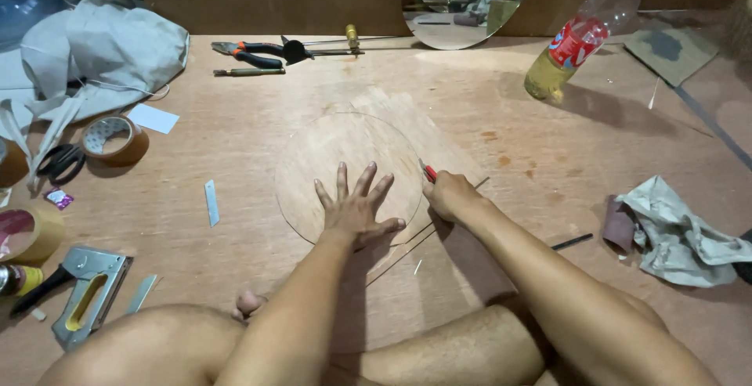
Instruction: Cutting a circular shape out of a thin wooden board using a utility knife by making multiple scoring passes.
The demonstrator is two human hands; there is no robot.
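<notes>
on the plywood floor: a round wooden disc [345, 159] lies flat on a sheet of clear glass, between the person's knees and a row of tools by the far wall.
left hand: the left hand [354, 207] is spread wide, fingers fanned, palm pressed down on the near part of the disc.
right hand: the right hand [448, 195] is curled into a pinch around a red-handled glass cutter [428, 171], its tip touching the disc's right edge.
glass: i can only make out the sheet by its thin edge lines [407, 247] running out below the wrists; how far it reaches is hard to tell.
left side: brown packing tape roll [114, 140], black scissors [59, 164], a metal staple gun [88, 294] and a loose blade [211, 202] sit well apart from the work.
far side: red-handled pliers [249, 53] and a beam-type circle cutter [329, 45] lie near a round mirror [462, 6] propped on the wall; a plastic bottle of yellowish liquid [576, 41] leans to the right.
right side: a crumpled rag [677, 233] lies beside the right forearm.
risk, as i judge it: if the pressing palm eases off, the disc could slide and the score would wander off the curve.
risk to skin: bare knees and wrists are near the glass edge, so a slip of the cutter or a snapped sheet could cut them.
</notes>
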